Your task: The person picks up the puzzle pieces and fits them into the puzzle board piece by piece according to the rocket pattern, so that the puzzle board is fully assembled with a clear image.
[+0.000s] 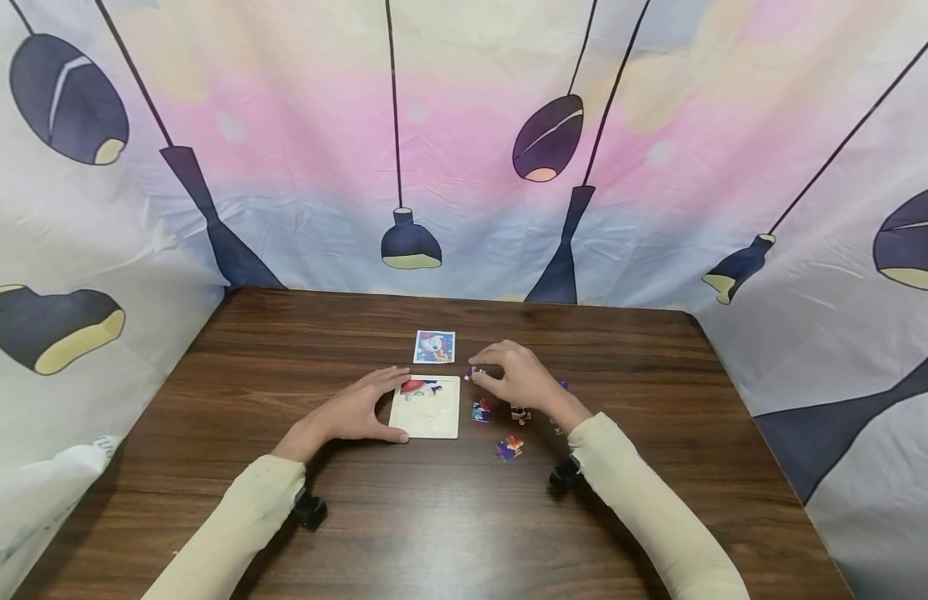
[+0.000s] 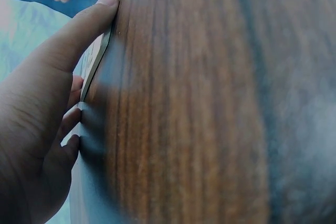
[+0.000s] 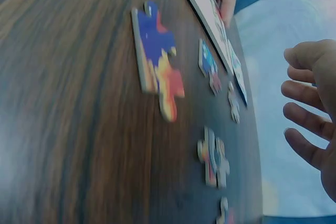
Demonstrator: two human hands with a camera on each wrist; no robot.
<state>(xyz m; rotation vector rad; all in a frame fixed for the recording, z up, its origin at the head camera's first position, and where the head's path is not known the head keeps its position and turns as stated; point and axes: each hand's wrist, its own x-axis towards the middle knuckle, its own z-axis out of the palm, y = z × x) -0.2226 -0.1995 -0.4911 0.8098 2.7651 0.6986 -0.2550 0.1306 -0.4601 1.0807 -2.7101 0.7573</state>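
Note:
A pale square puzzle board (image 1: 432, 423) lies on the table with a few red, white and dark pieces fitted along its top. My left hand (image 1: 351, 408) rests at its left side, fingers by the upper corner and thumb along the lower left edge. In the left wrist view the thumb (image 2: 79, 32) touches the board's edge. My right hand (image 1: 520, 375) hovers right of the board, thumb and fingers parted over a small puzzle piece (image 1: 475, 372). Seen from the right wrist, those fingers (image 3: 302, 93) hold nothing, and that piece (image 3: 233, 103) lies on the table below.
Loose puzzle pieces lie right of the board: a blue and red one (image 1: 481, 410), a pale one (image 1: 520, 414), a purple and orange one (image 1: 510, 448), others partly under the right forearm. A picture card (image 1: 435, 347) lies behind the board. A printed curtain (image 1: 321, 167) surrounds the wooden table (image 1: 434, 517).

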